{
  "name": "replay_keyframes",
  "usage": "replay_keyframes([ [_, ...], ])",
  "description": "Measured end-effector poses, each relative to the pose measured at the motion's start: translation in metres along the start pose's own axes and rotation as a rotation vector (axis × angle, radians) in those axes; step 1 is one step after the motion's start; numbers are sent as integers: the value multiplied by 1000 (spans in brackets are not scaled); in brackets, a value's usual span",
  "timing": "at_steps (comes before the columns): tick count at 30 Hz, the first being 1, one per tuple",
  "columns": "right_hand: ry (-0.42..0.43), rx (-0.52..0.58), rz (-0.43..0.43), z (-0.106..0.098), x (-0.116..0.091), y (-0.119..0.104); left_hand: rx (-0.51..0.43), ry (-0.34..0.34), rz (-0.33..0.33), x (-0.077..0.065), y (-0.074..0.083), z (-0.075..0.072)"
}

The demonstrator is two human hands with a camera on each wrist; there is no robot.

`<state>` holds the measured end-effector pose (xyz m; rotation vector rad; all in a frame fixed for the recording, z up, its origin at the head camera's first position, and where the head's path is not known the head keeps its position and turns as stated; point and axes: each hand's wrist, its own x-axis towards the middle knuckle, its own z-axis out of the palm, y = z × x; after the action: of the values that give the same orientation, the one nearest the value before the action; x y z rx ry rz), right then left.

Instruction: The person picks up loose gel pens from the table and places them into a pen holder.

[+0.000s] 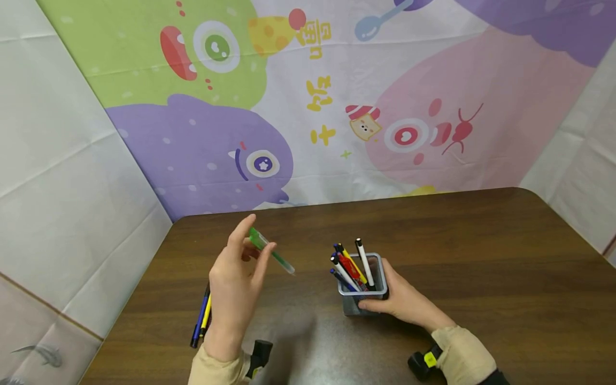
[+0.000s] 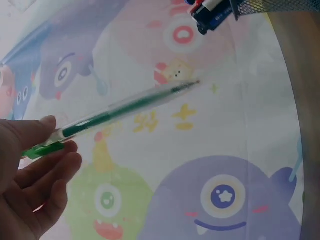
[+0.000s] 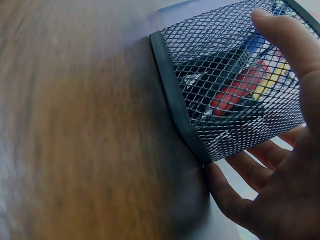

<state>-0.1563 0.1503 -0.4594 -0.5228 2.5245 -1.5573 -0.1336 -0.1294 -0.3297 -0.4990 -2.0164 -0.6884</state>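
Observation:
My left hand (image 1: 238, 283) pinches a green gel pen (image 1: 271, 251) near its clip end, above the table's left half. In the left wrist view the clear barrel of the pen (image 2: 120, 110) shows green ink, its bare tip pointing away from the fingers. Around the side of a mesh pen holder (image 1: 353, 306) my right hand (image 1: 406, 299) has its thumb and fingers. Several pens and markers (image 1: 348, 267) lean inside that holder, among them white, red, yellow and blue ones. Through the mesh wall (image 3: 235, 90) in the right wrist view, the red and yellow barrels are visible.
Blue and yellow pens (image 1: 199, 318) lie on the brown wooden table (image 1: 462, 240) left of my left hand, which partly hides them. A cloth with cartoon monsters (image 1: 327, 176) hangs behind the table's back edge. White sheets (image 1: 77, 171) hang at the sides.

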Motion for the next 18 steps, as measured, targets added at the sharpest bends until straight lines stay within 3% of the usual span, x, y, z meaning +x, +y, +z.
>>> replay_keyframes([
  [8,-4,4,12,0,0,-1,-29,19,90,0,8,2],
  [18,-6,9,17,0,0,-2,-84,75,254,-1,14,9],
])
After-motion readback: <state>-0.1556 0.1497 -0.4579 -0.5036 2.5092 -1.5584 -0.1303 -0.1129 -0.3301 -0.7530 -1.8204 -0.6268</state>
